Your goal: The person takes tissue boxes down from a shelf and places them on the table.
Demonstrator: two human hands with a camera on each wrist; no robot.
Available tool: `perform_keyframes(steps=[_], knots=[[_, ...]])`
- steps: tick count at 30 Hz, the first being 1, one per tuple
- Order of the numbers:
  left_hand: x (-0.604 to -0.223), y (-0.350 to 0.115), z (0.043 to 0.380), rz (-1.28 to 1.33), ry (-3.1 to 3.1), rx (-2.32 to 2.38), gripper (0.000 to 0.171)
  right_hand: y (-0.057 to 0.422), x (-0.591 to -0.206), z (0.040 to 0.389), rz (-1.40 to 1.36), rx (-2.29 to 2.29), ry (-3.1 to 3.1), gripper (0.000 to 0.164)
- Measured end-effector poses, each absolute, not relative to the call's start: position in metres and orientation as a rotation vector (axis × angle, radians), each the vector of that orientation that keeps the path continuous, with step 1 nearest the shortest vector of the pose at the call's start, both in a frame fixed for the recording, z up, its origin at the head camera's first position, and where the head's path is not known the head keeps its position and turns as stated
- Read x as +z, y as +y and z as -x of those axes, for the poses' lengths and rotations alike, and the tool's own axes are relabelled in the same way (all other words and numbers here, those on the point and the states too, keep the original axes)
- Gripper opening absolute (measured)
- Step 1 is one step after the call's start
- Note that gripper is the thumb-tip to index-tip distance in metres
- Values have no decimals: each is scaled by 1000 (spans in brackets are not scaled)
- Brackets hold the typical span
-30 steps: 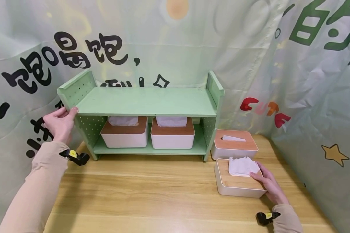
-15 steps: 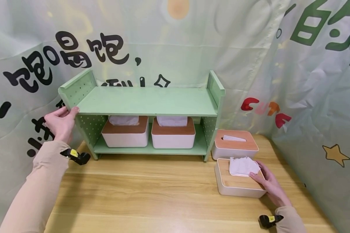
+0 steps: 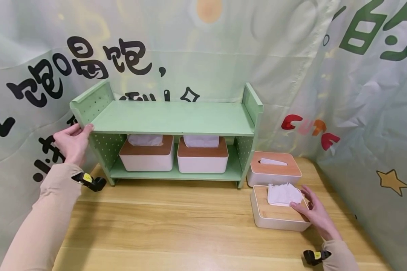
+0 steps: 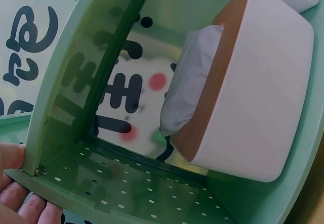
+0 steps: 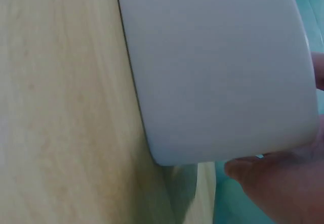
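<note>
Left hand (image 3: 70, 143): grips the front edge of the shelf's left side panel, thumb on top, fingers curled behind; seen in the left wrist view as fingertips (image 4: 10, 158) pressed on the panel's outer face.
Green shelf (image 3: 173, 117): stands upright at the back of the wooden table (image 3: 162, 226), against the printed backdrop (image 3: 203, 49); two tiers, perforated side panels, top tier bare.
Lower tier, left: white tissue box with wooden lid (image 3: 146, 153), tissue poking up under the top board; close up in the left wrist view (image 4: 248, 87).
Lower tier, right: second white tissue box (image 3: 202, 154), just beside the first, also with tissue sticking out.
Right of shelf, rear: third tissue box (image 3: 274, 173) on the table, touching or nearly touching the shelf's right leg, tissue lying flat in the slot.
Right of shelf, front: fourth tissue box (image 3: 278, 212), just in front of the third, crumpled tissue (image 3: 283, 194) on its wooden lid.
Right hand (image 3: 313, 214): laid over the right end of the front box, fingers curved round the lid edge and wall, fingertips touching the tissue; grip narrow, holding the box; box still resting on the table. In the right wrist view, white wall (image 5: 217, 67) fills the frame, with the thumb (image 5: 263, 176) at its lower corner.
</note>
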State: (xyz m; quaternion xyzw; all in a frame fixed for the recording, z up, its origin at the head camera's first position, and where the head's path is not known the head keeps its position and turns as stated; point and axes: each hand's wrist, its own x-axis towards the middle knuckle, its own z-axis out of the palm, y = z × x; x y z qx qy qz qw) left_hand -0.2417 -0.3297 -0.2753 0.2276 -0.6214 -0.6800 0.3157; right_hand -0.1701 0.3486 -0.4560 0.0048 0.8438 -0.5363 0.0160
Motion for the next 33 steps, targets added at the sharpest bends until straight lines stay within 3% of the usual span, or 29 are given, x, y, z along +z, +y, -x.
perform_keyframes(steps=[10,33], knots=[[-275,-329,241,-596,-1641,-1781,44,339,-442,167,-89,-1623,2767,98],[-274,-328,240,-598,-1648,-1768,43,307,-405,164,-132,-1502,2961,86]])
